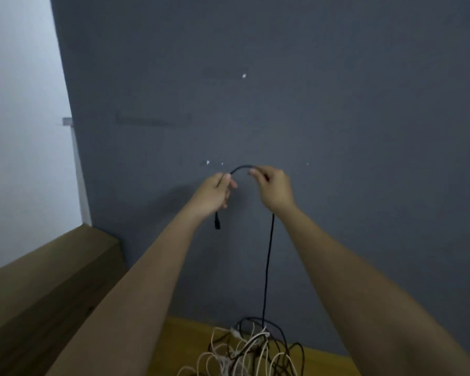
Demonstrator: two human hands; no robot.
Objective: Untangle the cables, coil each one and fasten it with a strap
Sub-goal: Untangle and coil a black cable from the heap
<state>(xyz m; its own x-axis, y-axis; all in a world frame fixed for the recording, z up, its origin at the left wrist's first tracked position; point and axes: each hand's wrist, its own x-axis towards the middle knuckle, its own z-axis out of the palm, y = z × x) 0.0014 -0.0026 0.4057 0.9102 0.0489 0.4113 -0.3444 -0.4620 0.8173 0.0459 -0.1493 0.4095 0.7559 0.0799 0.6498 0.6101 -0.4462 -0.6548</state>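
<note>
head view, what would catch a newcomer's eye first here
Two bare arms reach up at centre, the left hand and right hand pinching a black cable arched between them against the grey wall. Its plug dangles under the left hand, and the cable drops to a tangle of white and black cables on the floor.
</note>
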